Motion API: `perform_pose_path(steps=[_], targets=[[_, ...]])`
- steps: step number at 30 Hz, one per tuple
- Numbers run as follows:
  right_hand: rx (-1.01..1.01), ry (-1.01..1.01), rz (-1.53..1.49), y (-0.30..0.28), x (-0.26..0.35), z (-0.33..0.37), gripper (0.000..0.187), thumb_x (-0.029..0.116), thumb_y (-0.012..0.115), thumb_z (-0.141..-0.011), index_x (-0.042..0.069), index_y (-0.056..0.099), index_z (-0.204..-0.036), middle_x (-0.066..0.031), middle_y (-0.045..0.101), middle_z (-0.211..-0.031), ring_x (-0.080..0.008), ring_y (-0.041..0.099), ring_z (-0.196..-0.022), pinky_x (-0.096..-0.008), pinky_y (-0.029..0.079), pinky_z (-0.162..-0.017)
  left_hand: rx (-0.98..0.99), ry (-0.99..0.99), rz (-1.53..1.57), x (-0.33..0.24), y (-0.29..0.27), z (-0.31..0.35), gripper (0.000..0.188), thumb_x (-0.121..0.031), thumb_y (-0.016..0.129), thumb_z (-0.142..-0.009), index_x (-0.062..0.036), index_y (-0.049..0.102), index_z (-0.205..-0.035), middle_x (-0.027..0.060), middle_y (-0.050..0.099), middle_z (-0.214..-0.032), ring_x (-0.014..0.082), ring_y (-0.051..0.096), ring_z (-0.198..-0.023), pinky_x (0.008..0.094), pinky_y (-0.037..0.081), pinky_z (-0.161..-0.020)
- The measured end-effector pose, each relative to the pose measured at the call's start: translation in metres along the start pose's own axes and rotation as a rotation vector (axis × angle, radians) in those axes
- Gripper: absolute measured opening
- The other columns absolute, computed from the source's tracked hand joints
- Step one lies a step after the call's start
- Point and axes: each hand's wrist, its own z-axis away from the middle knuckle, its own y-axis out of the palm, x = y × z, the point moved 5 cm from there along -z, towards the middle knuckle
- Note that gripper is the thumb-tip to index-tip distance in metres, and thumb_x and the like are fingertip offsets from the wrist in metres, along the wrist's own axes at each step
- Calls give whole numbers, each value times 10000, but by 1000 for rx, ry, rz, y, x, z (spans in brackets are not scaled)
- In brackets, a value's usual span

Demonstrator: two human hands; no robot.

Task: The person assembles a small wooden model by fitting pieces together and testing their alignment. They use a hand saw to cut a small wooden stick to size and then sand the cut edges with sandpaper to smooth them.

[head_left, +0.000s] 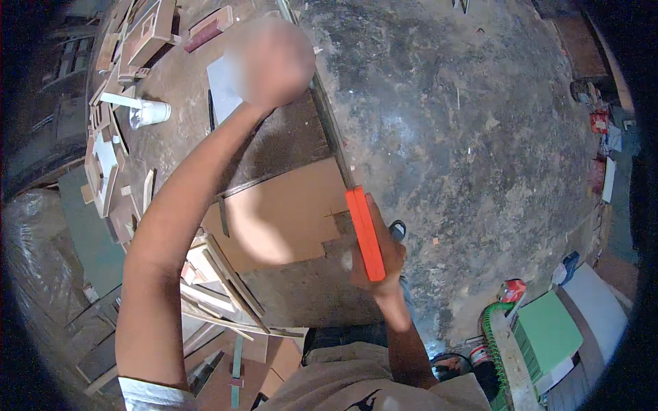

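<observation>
My right hand (391,257) is wrapped round the orange handle of a handsaw (367,233). The thin blade, seen edge-on, points away from me along the right edge of the worktable (295,291). Farther off, my left arm reaches over the table, and my left hand (271,65) rests by a pale flat sheet (223,89) close to that same edge. A blur covers this hand, so its fingers are hidden. Between my arms lies a flat brown board (295,198) with a stepped notch at its near right corner.
A white tub (151,113) with a stick across it stands at the left. Beyond it are wooden box frames (147,31) and a reddish block (209,29). Wood strips (229,277) crowd the near left. Green panels (548,329) stand at the lower right on the dark, stained floor (466,171).
</observation>
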Motion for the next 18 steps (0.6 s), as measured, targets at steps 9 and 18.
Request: perform_pose_path(steps=[9,18], targets=[[15,-68,-12,1,3,-1,791,49,683,-710,67,432,-1460,-85,700,-861,-238,619,-561,-328,512,-537,-8,4,8,2,0,0,238,-226,640,-761,-111,667,-968,53,514,-1261,325,383,-1225,489,280,-1032],[198,148,-71,8,-8,7,833,74,667,-732,111,358,-1504,-112,701,-926,-280,644,-611,-350,529,-562,-3,14,4,1,0,0,237,-223,634,-774,-108,664,-979,48,500,-1265,324,381,-1222,493,282,-1025]])
